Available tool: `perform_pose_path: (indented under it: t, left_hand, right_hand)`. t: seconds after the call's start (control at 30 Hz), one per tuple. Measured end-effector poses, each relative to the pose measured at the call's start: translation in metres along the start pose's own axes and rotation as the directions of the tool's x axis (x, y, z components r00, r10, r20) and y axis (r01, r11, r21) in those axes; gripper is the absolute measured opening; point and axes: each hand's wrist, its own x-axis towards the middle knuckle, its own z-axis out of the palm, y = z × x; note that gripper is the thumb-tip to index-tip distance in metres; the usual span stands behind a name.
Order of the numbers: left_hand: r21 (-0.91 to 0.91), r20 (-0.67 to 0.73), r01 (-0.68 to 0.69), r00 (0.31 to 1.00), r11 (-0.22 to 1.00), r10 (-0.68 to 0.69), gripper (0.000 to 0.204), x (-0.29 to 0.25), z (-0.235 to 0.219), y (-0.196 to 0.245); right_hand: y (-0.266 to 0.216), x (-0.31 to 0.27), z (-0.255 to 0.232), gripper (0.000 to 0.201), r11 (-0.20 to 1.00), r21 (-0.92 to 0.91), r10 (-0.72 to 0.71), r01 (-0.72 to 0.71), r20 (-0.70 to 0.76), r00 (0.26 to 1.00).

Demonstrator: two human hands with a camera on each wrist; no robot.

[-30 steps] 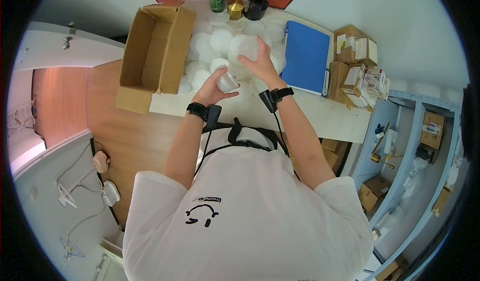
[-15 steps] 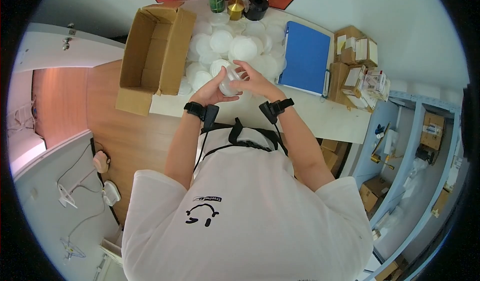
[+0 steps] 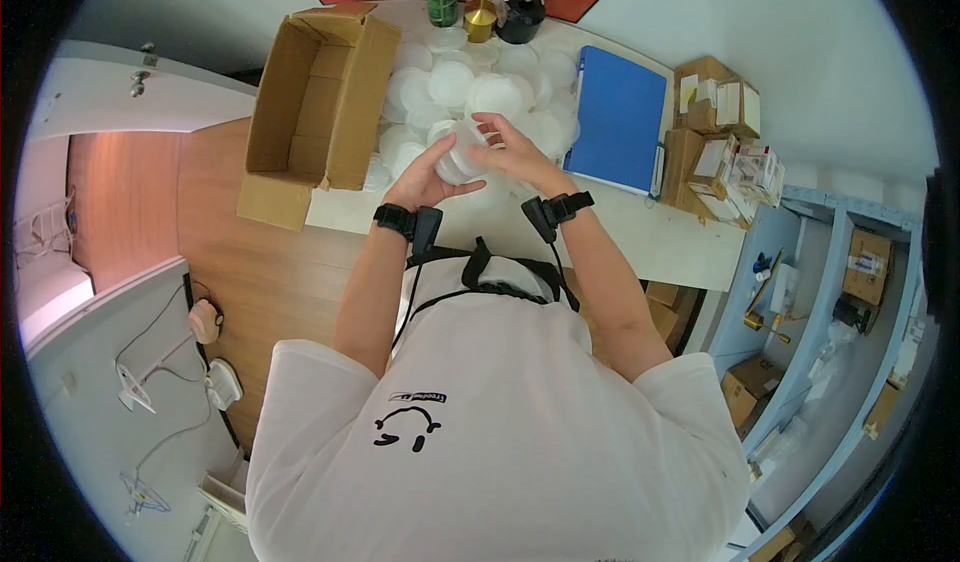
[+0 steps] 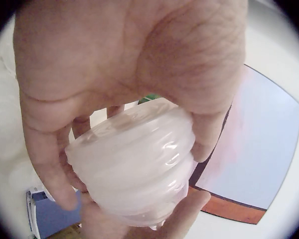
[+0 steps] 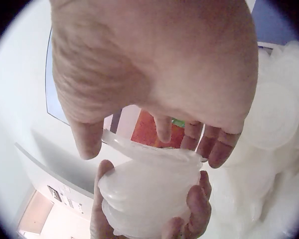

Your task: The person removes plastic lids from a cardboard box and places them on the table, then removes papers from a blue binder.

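Observation:
My left hand (image 3: pixel 424 184) grips a short stack of translucent white plastic lids (image 4: pixel 134 164), thumb on one side and fingers on the other. Over the same stack, my right hand (image 3: pixel 527 162) holds the rim of a top lid (image 5: pixel 159 155) between thumb and fingers. That lid sits slightly tilted on the others in the right wrist view. Both hands are above the near part of a heap of similar loose round lids (image 3: pixel 451 84) spread over the white table (image 3: pixel 640 232).
An open cardboard box (image 3: pixel 315 97) stands left of the heap. To its right lies a blue folder (image 3: pixel 622 117), with small cartons (image 3: pixel 715 167) beyond. A green spray can (image 3: pixel 441 0), a brass-coloured funnel-shaped object (image 3: pixel 480 17) and a black round object (image 3: pixel 520 18) line the back.
My right hand has come from over the heap towards me and left, to the stack in my left hand. The stack has turned and risen slightly; the head view has shifted a little.

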Motion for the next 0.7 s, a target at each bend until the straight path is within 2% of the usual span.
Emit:
perform_pose_path:
  t: [0.07, 0.2, 0.27, 0.3, 0.37, 0.4, 0.47, 0.5, 0.57, 0.6, 0.67, 0.7]
  left_hand:
    - [-0.074, -0.035, 0.023, 0.999, 0.997, -0.026, 0.056, -0.002, -0.002, 0.001]
    - [-0.137, -0.029, 0.008, 1.000, 0.991, -0.012, 0.054, 0.006, -0.012, 0.001]
    - [-0.168, -0.077, -0.066, 0.996, 0.984, 0.054, 0.053, 0.009, -0.014, 0.000]
    - [-0.167, -0.077, -0.067, 0.996, 0.984, 0.055, 0.053, 0.011, -0.015, 0.001]
    - [-0.149, -0.082, -0.105, 0.992, 0.983, 0.094, 0.051, 0.015, -0.018, 0.003]
    - [-0.148, -0.081, -0.104, 0.992, 0.983, 0.093, 0.051, 0.016, -0.020, 0.003]
    - [-0.161, -0.077, -0.102, 0.993, 0.982, 0.091, 0.052, 0.017, -0.015, 0.008]
    - [-0.158, -0.073, -0.101, 0.993, 0.982, 0.091, 0.052, 0.017, -0.013, 0.012]
    - [-0.125, -0.029, -0.067, 0.998, 0.990, 0.064, 0.052, 0.012, -0.009, 0.016]
    - [-0.130, -0.028, -0.069, 0.997, 0.989, 0.065, 0.052, 0.010, -0.010, 0.016]
    - [-0.074, -0.051, -0.016, 0.999, 0.997, 0.012, 0.053, 0.007, -0.013, 0.015]
    - [-0.076, -0.052, -0.018, 0.999, 0.997, 0.014, 0.053, 0.007, -0.013, 0.015]
  right_hand:
    - [-0.005, 0.001, -0.005, 0.075, 0.985, 0.162, 0.055, -0.051, -0.023, 0.998]
    - [-0.010, 0.012, -0.007, 0.076, 0.989, 0.138, 0.050, -0.043, -0.047, 0.998]
    - [-0.006, 0.023, -0.005, 0.080, 1.000, -0.004, -0.025, 0.024, -0.176, 0.984]
    - [-0.004, 0.029, -0.004, 0.080, 1.000, -0.004, -0.026, 0.026, -0.176, 0.984]
    - [-0.007, 0.040, 0.001, 0.086, 0.946, -0.273, -0.277, 0.176, -0.396, 0.876]
    - [-0.009, 0.044, 0.003, 0.086, 0.946, -0.273, -0.277, 0.175, -0.397, 0.875]
    - [-0.012, 0.050, 0.004, 0.093, 0.802, -0.591, -0.393, 0.092, -0.404, 0.826]
    - [-0.012, 0.051, 0.005, 0.093, 0.801, -0.592, -0.395, 0.091, -0.408, 0.823]
    - [-0.010, 0.046, 0.010, 0.096, 0.848, -0.454, -0.365, 0.274, -0.126, 0.922]
    - [-0.008, 0.042, 0.010, 0.096, 0.847, -0.457, -0.364, 0.273, -0.122, 0.924]
    - [-0.020, 0.030, 0.013, 0.096, 0.984, -0.128, -0.122, 0.124, 0.018, 0.992]
    - [-0.020, 0.030, 0.014, 0.096, 0.984, -0.129, -0.122, 0.123, 0.021, 0.992]
